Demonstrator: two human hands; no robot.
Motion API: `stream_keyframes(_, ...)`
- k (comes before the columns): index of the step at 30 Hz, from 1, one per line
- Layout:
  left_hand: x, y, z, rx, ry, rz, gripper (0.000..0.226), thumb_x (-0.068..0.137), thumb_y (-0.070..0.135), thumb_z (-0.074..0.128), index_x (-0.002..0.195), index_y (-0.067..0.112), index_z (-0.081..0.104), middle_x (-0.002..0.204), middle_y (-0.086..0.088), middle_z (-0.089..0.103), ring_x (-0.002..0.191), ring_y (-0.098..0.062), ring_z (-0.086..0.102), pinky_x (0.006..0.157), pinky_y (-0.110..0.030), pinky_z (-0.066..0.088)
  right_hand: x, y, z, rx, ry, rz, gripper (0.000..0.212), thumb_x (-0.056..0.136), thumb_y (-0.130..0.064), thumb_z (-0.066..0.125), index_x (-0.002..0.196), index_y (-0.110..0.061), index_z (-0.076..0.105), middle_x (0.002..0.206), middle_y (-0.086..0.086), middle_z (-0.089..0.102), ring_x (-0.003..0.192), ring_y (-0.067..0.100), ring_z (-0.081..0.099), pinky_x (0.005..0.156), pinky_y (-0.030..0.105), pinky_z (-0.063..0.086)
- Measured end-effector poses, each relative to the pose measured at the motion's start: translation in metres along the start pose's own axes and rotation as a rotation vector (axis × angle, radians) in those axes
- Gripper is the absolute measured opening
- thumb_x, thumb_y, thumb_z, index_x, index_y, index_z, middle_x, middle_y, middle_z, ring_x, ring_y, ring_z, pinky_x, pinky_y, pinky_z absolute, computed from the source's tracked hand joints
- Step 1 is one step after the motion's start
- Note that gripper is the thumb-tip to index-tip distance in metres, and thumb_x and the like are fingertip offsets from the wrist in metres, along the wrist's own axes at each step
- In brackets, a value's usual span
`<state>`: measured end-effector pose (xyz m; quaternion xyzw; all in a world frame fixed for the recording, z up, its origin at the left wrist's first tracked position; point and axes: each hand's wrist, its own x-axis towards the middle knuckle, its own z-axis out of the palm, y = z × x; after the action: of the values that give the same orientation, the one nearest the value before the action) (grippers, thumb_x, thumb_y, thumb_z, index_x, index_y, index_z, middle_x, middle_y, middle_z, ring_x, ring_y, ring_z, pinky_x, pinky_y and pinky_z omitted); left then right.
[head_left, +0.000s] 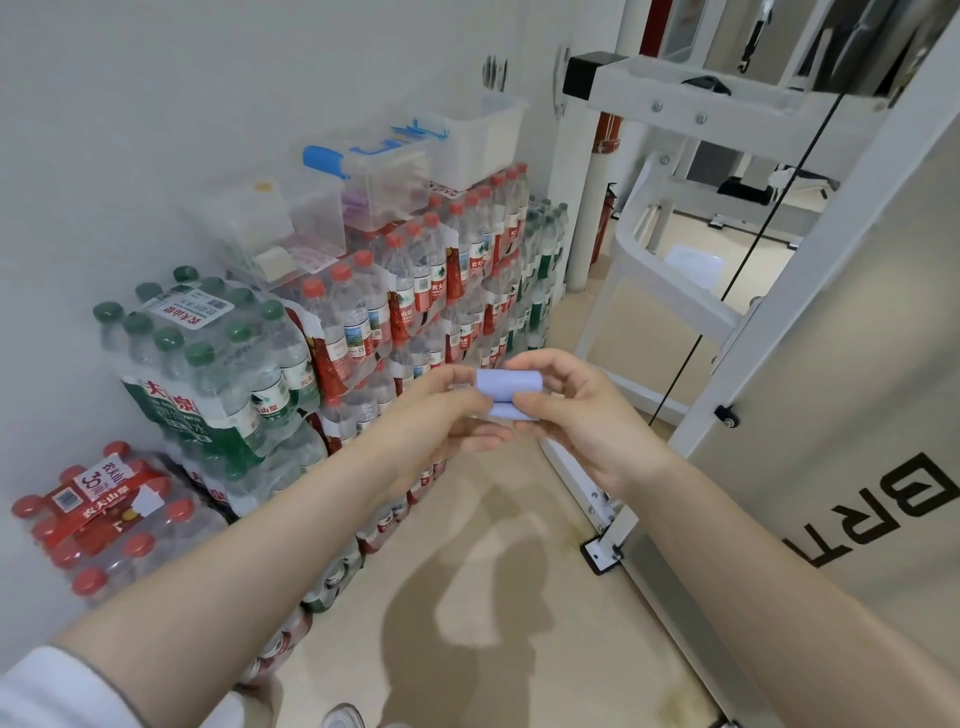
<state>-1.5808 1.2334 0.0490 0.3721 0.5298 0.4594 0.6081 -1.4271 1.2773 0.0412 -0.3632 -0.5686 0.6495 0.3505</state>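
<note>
Pinching the left end of a pale lilac piece (509, 387) with the left hand (441, 415), thumb and fingers curled in around it. Gripping the right end with the right hand (582, 415), fingers bent over the top and the thumb pressed in at the front, between two short rounded bands, one above the other. Hard to tell whether one folded piece or two small rolls. Held up in mid-air between the two hands, over the beige floor (545, 649), touching nothing else. Both forearms bare and stretched forward, with a white sleeve (52, 691) at the lower left edge.

Just behind the left hand, against the white wall (156, 104), stacked shrink-wrapped packs of water bottles: green-capped packs (208, 353) nearer on the left, red-capped packs (415, 291) piled higher behind them and running back along the wall. At the lower left, lowest of all, a single red-capped pack (104, 514) with a red label across the top. On top of the tall stack, clear plastic bins (384, 192) with a blue handle and small items inside, too blurred to name, and beside them a white bin (478, 140).

To the right, well apart from the bottles, a white metal frame (727, 98) with a thin black cable (759, 234) slanting down through it. Nearest on the right, a grey panel (831, 364) with large black letters. On the floor beneath the hands, a soft shadow of the arms.
</note>
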Motion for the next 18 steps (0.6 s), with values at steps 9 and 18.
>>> stream_keyframes(9,0.007,-0.008,0.000,-0.098,0.088,0.015,0.015,0.086,0.002,0.058,0.101,0.003,0.058,0.097,-0.015,0.067,0.071,-0.016,0.069,0.068,-0.020,0.057,0.001,0.009,0.003,0.051,0.047,-0.053,0.037,0.078,0.020,0.051,0.094,-0.013,0.057,0.092,0.008,0.061,0.076,0.018,0.060,0.068,0.021,0.051)
stream_keyframes(18,0.023,-0.013,0.024,0.299,0.257,0.374,0.022,0.077,0.010,0.071,0.095,0.017,0.059,0.089,-0.002,0.062,0.056,0.005,0.055,0.056,-0.008,0.043,0.014,0.028,0.002,0.606,0.148,0.077,0.016,0.093,-0.010,0.048,0.094,-0.006,0.063,0.091,0.007,0.073,0.095,0.015,0.065,0.097,0.026,0.048)
